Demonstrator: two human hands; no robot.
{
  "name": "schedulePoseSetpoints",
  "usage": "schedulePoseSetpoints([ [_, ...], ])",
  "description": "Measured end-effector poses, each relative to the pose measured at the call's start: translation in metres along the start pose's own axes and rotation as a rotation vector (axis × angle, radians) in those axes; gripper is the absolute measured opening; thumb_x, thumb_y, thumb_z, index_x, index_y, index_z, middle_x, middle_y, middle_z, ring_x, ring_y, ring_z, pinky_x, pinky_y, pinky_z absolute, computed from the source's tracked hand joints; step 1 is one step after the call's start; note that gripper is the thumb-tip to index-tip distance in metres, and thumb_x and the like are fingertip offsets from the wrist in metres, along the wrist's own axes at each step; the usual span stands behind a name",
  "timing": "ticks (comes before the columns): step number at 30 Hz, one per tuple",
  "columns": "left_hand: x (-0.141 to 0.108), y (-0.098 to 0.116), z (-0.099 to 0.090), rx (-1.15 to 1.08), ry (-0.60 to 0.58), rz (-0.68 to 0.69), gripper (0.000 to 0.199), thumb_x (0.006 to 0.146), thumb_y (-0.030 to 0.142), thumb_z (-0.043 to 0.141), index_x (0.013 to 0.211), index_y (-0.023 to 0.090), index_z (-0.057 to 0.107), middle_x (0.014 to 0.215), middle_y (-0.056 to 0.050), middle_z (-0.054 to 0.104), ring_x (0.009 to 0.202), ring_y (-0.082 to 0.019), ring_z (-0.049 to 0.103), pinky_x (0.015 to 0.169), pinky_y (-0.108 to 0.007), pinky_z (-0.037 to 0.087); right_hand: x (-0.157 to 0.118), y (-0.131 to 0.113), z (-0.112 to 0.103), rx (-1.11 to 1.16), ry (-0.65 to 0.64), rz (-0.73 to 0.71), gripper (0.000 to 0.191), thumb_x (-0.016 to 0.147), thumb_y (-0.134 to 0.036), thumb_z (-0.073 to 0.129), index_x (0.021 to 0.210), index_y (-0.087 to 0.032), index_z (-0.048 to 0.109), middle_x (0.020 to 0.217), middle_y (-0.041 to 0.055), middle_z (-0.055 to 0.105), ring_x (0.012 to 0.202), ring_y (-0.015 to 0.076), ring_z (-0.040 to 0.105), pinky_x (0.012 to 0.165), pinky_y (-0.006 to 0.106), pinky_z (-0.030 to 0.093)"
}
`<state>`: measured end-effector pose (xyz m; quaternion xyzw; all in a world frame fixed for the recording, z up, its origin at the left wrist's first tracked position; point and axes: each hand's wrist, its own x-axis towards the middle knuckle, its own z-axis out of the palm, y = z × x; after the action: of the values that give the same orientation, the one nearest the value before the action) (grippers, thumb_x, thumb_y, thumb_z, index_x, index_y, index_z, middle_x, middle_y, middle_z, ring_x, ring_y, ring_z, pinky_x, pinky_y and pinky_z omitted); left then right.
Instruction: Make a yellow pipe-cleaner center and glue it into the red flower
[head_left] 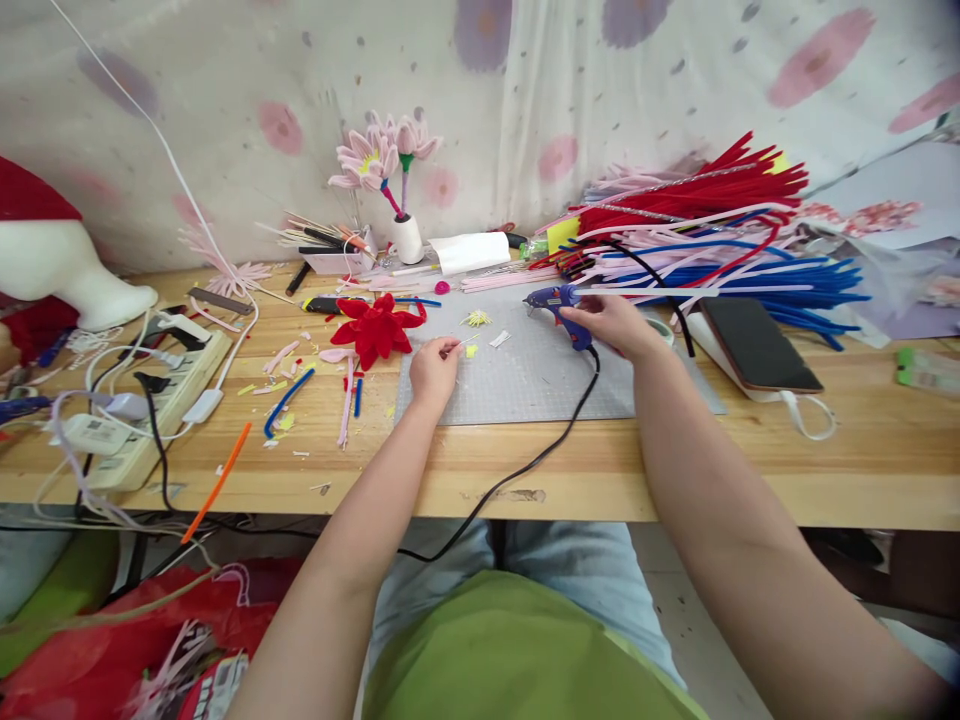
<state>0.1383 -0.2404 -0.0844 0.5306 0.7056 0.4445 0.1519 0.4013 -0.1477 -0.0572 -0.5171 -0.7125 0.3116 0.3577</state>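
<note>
My right hand (pixel 609 322) is wrapped around the handle of a blue-purple hot glue gun (pixel 551 298). The gun's nozzle points left over the grey cutting mat (pixel 525 395), and its black cord runs down past the table edge. On the mat's left side, my left hand (pixel 435 370) is closed in a pinch on a thin, pale piece (pixel 468 340), too small to make out fully. Just beyond the fingertips lie a yellow scrap (pixel 471 351), a small yellow fringed piece (pixel 476 318) and a white scrap (pixel 500 340). A red fuzzy flower (pixel 376 330) lies left of them.
Bundles of red (pixel 697 190) and blue pipe cleaners (pixel 780 285) lie at the back right, near a phone (pixel 761 343). Pink flowers stand in a white vase (pixel 406 240). On the left are a power strip (pixel 161 410) with cables and a white mannequin head (pixel 67 270).
</note>
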Motion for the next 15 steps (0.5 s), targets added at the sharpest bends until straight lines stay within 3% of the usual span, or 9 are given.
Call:
schedulePoseSetpoints([
  [4, -0.003, 0.003, -0.004, 0.072, 0.029, -0.013, 0.015, 0.075, 0.026, 0.058, 0.082, 0.019, 0.068, 0.085, -0.003, 0.069, 0.069, -0.013, 0.057, 0.070, -0.026, 0.045, 0.008, 0.002, 0.036, -0.132, 0.152, 0.072, 0.038, 0.061, -0.049, 0.067, 0.077, -0.015, 0.063, 0.070, 0.0079, 0.064, 0.070, 0.0221, 0.058, 0.064, 0.035, 0.045],
  [6, -0.003, 0.003, -0.005, 0.073, 0.035, -0.031, 0.014, 0.074, 0.027, 0.057, 0.081, 0.019, 0.068, 0.082, -0.003, 0.069, 0.068, -0.012, 0.057, 0.068, -0.025, 0.044, 0.008, 0.000, 0.042, -0.109, 0.232, 0.109, 0.036, 0.062, -0.047, 0.065, 0.077, -0.015, 0.062, 0.070, 0.0081, 0.063, 0.071, 0.0232, 0.059, 0.065, 0.036, 0.046],
  [8, -0.002, 0.003, -0.005, 0.052, 0.043, -0.050, 0.013, 0.074, 0.027, 0.057, 0.079, 0.019, 0.067, 0.079, -0.003, 0.068, 0.067, -0.013, 0.057, 0.068, -0.025, 0.044, 0.005, -0.008, 0.041, 0.024, 0.219, 0.097, 0.036, 0.065, -0.047, 0.063, 0.080, -0.014, 0.062, 0.073, 0.0078, 0.064, 0.068, 0.0203, 0.059, 0.061, 0.033, 0.046],
  [11, -0.001, 0.003, -0.004, 0.010, 0.059, -0.076, 0.011, 0.073, 0.026, 0.057, 0.075, 0.018, 0.065, 0.073, -0.002, 0.067, 0.068, -0.013, 0.058, 0.069, -0.025, 0.045, -0.007, -0.030, 0.037, 0.255, -0.009, 0.021, 0.038, 0.069, -0.050, 0.061, 0.084, -0.015, 0.062, 0.076, 0.0065, 0.064, 0.056, 0.0120, 0.053, 0.051, 0.026, 0.043],
  [13, 0.000, 0.003, -0.004, -0.007, 0.075, -0.091, 0.009, 0.072, 0.024, 0.058, 0.073, 0.017, 0.063, 0.071, -0.002, 0.066, 0.067, -0.012, 0.058, 0.069, -0.025, 0.045, -0.016, -0.046, 0.038, 0.255, -0.210, 0.014, 0.038, 0.067, -0.051, 0.063, 0.079, -0.014, 0.062, 0.070, 0.0052, 0.063, 0.049, 0.0083, 0.047, 0.044, 0.023, 0.038],
  [15, 0.000, 0.002, -0.004, -0.016, 0.090, -0.101, 0.008, 0.071, 0.023, 0.058, 0.072, 0.017, 0.062, 0.069, -0.002, 0.065, 0.066, -0.012, 0.058, 0.068, -0.025, 0.045, -0.023, -0.058, 0.044, 0.187, -0.314, 0.034, 0.039, 0.065, -0.052, 0.065, 0.075, -0.014, 0.062, 0.063, 0.0037, 0.061, 0.046, 0.0072, 0.044, 0.041, 0.021, 0.035],
])
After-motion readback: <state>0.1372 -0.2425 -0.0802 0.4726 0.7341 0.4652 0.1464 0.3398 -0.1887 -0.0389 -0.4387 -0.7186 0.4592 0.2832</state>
